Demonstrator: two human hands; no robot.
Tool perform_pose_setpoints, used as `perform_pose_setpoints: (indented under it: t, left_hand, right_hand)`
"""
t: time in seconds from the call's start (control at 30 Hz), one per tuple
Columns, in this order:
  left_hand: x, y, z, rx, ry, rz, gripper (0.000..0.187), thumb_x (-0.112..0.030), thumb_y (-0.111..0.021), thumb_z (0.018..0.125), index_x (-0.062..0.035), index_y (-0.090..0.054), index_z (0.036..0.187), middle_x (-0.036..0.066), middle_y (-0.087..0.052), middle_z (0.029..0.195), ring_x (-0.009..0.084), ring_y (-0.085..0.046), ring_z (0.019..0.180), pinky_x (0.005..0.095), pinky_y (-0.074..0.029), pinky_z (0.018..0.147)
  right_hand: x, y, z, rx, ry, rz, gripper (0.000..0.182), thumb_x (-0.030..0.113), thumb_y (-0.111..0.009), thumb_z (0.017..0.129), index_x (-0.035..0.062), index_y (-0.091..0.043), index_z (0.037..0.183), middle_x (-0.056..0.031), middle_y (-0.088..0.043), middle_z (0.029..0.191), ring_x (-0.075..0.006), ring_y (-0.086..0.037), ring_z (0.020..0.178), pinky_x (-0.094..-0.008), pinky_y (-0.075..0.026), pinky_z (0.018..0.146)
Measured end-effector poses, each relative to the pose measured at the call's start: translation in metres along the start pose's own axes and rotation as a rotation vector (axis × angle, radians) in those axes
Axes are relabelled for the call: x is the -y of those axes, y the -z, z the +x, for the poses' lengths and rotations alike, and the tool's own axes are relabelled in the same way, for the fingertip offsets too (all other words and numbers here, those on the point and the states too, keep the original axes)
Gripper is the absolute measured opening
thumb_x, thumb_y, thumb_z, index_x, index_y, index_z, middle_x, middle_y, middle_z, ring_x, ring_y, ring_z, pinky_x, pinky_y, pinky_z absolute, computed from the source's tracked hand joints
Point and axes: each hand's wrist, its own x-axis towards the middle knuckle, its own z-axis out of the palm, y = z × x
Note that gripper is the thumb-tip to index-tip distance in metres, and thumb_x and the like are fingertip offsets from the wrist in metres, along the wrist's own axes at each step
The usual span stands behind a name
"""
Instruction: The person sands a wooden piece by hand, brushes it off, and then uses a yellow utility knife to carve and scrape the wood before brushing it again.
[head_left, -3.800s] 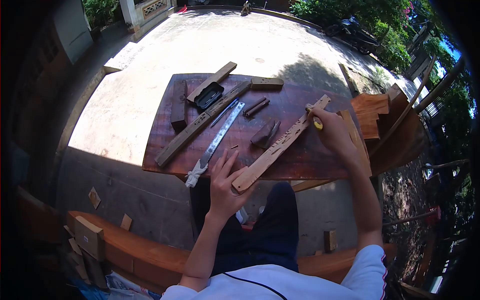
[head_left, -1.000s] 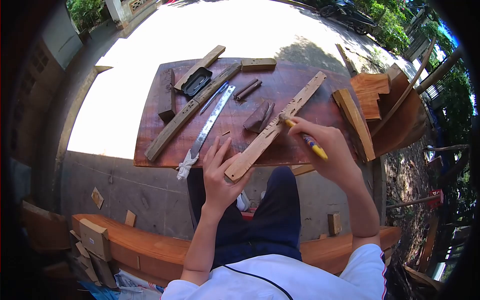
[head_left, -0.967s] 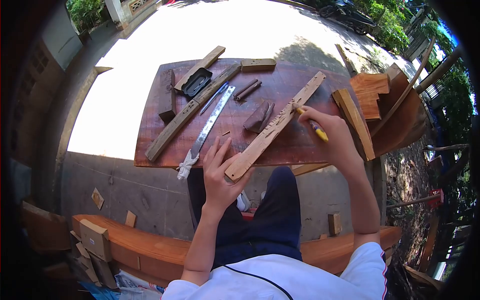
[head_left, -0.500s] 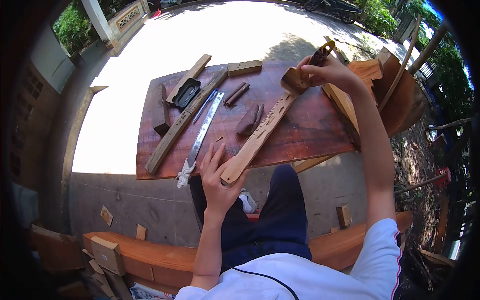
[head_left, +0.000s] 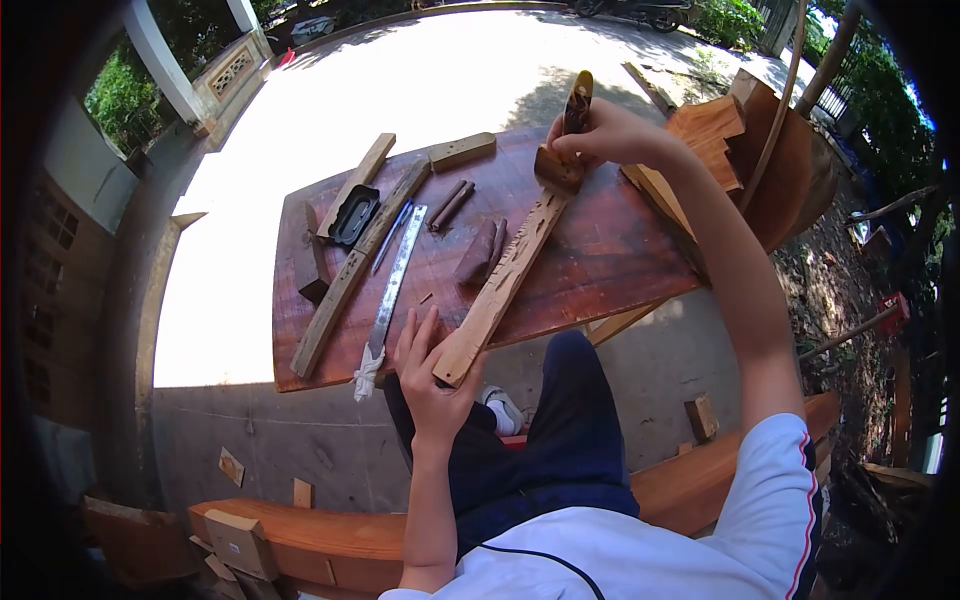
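A long wooden strip with a jagged, carved edge slants across the near side of the table, its near end jutting over the edge. My left hand holds that near end, which has a small hole, between the thumb and the fingers; some fingers stretch out past it. My right hand grips a wide paintbrush by its dark handle, with the brush head at the far end of the strip. Left of the strip lie a brown folded piece and a metal ruler-like blade with a white cloth-wrapped end.
On the reddish table lie a black tray, a blue pen, two brown sticks and several wooden blocks. Large cut timber stands at the right. A wooden bench runs behind my legs.
The view has shifted a little. The brush handle stands more upright in my right hand, and the brush head is still at the strip's far end. My left hand keeps its hold.
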Motion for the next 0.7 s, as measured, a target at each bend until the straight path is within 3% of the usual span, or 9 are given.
perform_pose_setpoints:
  t: [0.03, 0.1, 0.13, 0.23, 0.27, 0.4, 0.53, 0.63, 0.7]
  left_hand:
    - [-0.001, 0.000, 0.002, 0.000, -0.001, 0.001, 0.040, -0.021, -0.091, 0.085, 0.0006, -0.082, 0.117, 0.015, -0.067, 0.153, 0.0418, -0.047, 0.155, 0.0539, -0.035, 0.125]
    - [-0.002, 0.002, -0.005, 0.009, 0.010, 0.004, 0.040, -0.021, -0.091, 0.085, 0.0006, -0.082, 0.118, 0.016, -0.067, 0.153, 0.0417, -0.048, 0.155, 0.0537, -0.035, 0.125]
    - [-0.001, 0.001, -0.005, 0.009, 0.005, 0.003, 0.040, -0.021, -0.091, 0.085, 0.0007, -0.082, 0.118, 0.016, -0.067, 0.153, 0.0416, -0.048, 0.155, 0.0536, -0.035, 0.125]
    - [-0.001, -0.001, -0.001, 0.002, -0.007, 0.002, 0.041, -0.021, -0.091, 0.086, 0.0008, -0.082, 0.119, 0.016, -0.067, 0.153, 0.0415, -0.048, 0.155, 0.0535, -0.035, 0.125]
    - [-0.001, 0.000, -0.003, 0.000, -0.001, 0.006, 0.041, -0.021, -0.091, 0.086, 0.0009, -0.082, 0.119, 0.016, -0.067, 0.153, 0.0415, -0.048, 0.155, 0.0534, -0.035, 0.125]
    - [-0.002, 0.001, -0.003, 0.008, 0.000, 0.016, 0.043, -0.021, -0.091, 0.086, 0.0018, -0.081, 0.121, 0.015, -0.067, 0.153, 0.0410, -0.048, 0.155, 0.0532, -0.035, 0.125]
    - [-0.001, 0.000, -0.002, 0.006, -0.008, 0.022, 0.043, -0.020, -0.091, 0.086, 0.0027, -0.081, 0.122, 0.015, -0.067, 0.153, 0.0406, -0.048, 0.155, 0.0534, -0.035, 0.125]
    - [-0.001, 0.000, -0.004, 0.011, -0.003, 0.018, 0.043, -0.019, -0.090, 0.086, 0.0029, -0.081, 0.122, 0.015, -0.068, 0.152, 0.0407, -0.049, 0.155, 0.0538, -0.035, 0.125]
    - [-0.001, 0.001, -0.002, 0.007, -0.006, 0.018, 0.043, -0.019, -0.090, 0.086, 0.0029, -0.081, 0.122, 0.015, -0.068, 0.152, 0.0410, -0.049, 0.155, 0.0540, -0.035, 0.125]
  right_hand:
    - [0.006, -0.006, -0.006, 0.058, 0.062, -0.014, 0.027, 0.025, -0.076, 0.100, 0.0045, -0.077, 0.116, -0.0062, -0.077, 0.108, -0.0171, -0.076, 0.095, -0.0371, -0.067, 0.085]
    - [-0.007, 0.006, 0.005, -0.004, -0.079, -0.060, 0.026, 0.025, -0.075, 0.101, 0.0044, -0.077, 0.116, -0.0047, -0.077, 0.106, -0.0165, -0.075, 0.092, -0.0359, -0.065, 0.087]
    - [-0.001, 0.005, 0.008, -0.049, -0.043, -0.340, 0.023, 0.021, -0.075, 0.100, 0.0034, -0.078, 0.115, -0.0042, -0.077, 0.098, -0.0159, -0.074, 0.088, -0.0338, -0.063, 0.082]
    - [0.011, -0.025, -0.016, -0.060, 0.151, -0.149, 0.019, 0.016, -0.074, 0.099, 0.0015, -0.078, 0.110, -0.0056, -0.077, 0.091, -0.0149, -0.074, 0.086, -0.0337, -0.062, 0.074]
    - [0.019, -0.045, -0.029, -0.049, 0.207, 0.090, 0.017, 0.013, -0.072, 0.097, -0.0005, -0.077, 0.106, -0.0070, -0.076, 0.086, -0.0141, -0.073, 0.081, -0.0344, -0.059, 0.068]
    - [0.049, -0.029, -0.032, 0.116, -0.127, -0.337, 0.017, 0.014, -0.071, 0.097, -0.0018, -0.077, 0.097, -0.0112, -0.076, 0.081, -0.0166, -0.072, 0.071, -0.0354, -0.057, 0.066]
    - [0.051, -0.054, -0.044, 0.084, 0.240, -0.269, 0.020, 0.016, -0.070, 0.096, -0.0034, -0.075, 0.094, -0.0097, -0.074, 0.073, -0.0206, -0.073, 0.070, -0.0350, -0.057, 0.072]
    - [0.081, -0.049, -0.055, -0.035, 0.014, -0.491, 0.020, 0.017, -0.071, 0.097, -0.0026, -0.077, 0.098, -0.0120, -0.076, 0.079, -0.0221, -0.075, 0.076, -0.0374, -0.058, 0.075]
    - [0.081, -0.049, -0.058, 0.074, 0.097, -0.383, 0.020, 0.017, -0.071, 0.096, -0.0023, -0.077, 0.098, -0.0141, -0.077, 0.080, -0.0238, -0.076, 0.079, -0.0398, -0.058, 0.076]
